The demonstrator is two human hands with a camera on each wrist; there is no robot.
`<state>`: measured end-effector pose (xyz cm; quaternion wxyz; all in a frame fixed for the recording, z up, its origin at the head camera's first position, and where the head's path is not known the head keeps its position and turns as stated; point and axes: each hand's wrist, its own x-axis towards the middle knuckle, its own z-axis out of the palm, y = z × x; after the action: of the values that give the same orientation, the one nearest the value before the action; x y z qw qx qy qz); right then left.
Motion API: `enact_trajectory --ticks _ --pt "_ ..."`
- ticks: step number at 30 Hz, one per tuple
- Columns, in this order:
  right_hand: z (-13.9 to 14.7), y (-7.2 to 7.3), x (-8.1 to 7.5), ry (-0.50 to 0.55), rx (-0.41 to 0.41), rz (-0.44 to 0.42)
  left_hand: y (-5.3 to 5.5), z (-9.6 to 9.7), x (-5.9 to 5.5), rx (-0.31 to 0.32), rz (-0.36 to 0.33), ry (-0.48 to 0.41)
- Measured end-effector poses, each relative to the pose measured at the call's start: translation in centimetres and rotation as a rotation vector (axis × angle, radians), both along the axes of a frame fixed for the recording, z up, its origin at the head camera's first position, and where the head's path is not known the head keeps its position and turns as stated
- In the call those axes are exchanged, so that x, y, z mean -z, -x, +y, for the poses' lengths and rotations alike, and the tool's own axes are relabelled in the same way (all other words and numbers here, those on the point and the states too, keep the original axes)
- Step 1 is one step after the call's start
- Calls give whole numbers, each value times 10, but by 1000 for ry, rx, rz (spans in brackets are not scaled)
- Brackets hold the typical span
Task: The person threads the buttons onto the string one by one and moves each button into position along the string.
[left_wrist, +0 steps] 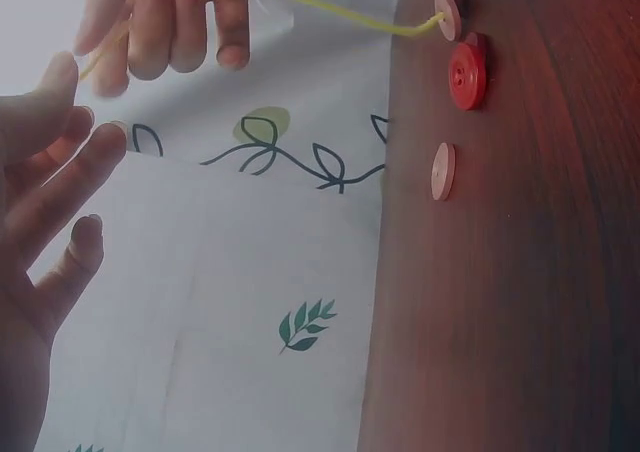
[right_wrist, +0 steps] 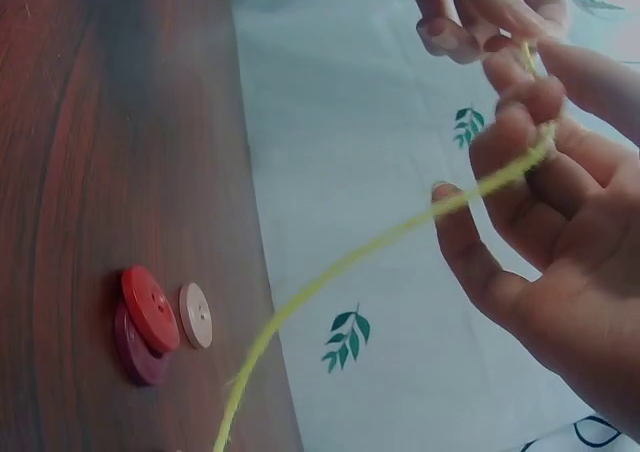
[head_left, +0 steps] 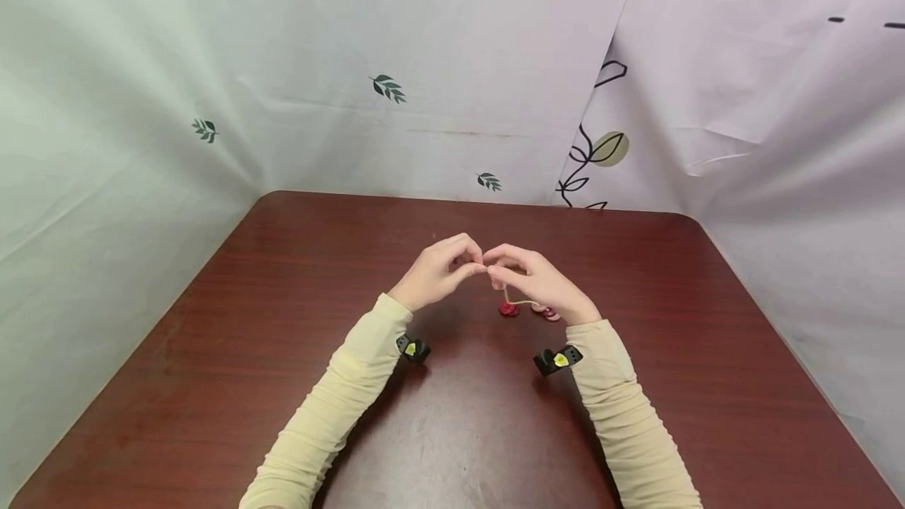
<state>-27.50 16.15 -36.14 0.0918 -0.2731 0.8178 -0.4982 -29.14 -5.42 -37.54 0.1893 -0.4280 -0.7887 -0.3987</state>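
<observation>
Above the table, my left hand (head_left: 440, 269) and right hand (head_left: 539, 280) meet fingertip to fingertip. A yellow yarn (right_wrist: 370, 247) runs through the right hand's fingers, which grip it. At the yarn's upper end, the left hand's thumb and fingertips pinch it, though the exact tip is hidden. The yarn hangs down to a pale pink button (left_wrist: 448, 16) and enters its hole. Below the hands, a red button (right_wrist: 150, 309) lies partly over a dark pink button (right_wrist: 138, 357). Beside them is a loose pale pink button (right_wrist: 197, 316).
The brown wooden table (head_left: 283, 320) extends around the hands. White cloth (head_left: 318, 38) with leaf prints hangs along its back and sides. Each wrist wears a black camera, the left camera (head_left: 413, 349) and the right camera (head_left: 557, 360).
</observation>
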Motion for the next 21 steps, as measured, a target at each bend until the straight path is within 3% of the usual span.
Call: enact_trajectory --ticks 5,10,12,16,18,21 --pt "6 0 -3 -23 84 -12 0 1 0 -3 -12 15" --pt "12 2 -3 -32 94 -8 2 5 4 7 -137 112" --pt "15 3 -2 -39 97 16 2 9 8 36 -213 211" --pt "21 6 -2 -46 106 60 -2 17 19 101 -328 538" --pt "23 6 -2 -56 109 64 -6 21 24 127 -348 682" --pt "25 6 -4 -67 102 55 -12 28 30 128 -355 785"
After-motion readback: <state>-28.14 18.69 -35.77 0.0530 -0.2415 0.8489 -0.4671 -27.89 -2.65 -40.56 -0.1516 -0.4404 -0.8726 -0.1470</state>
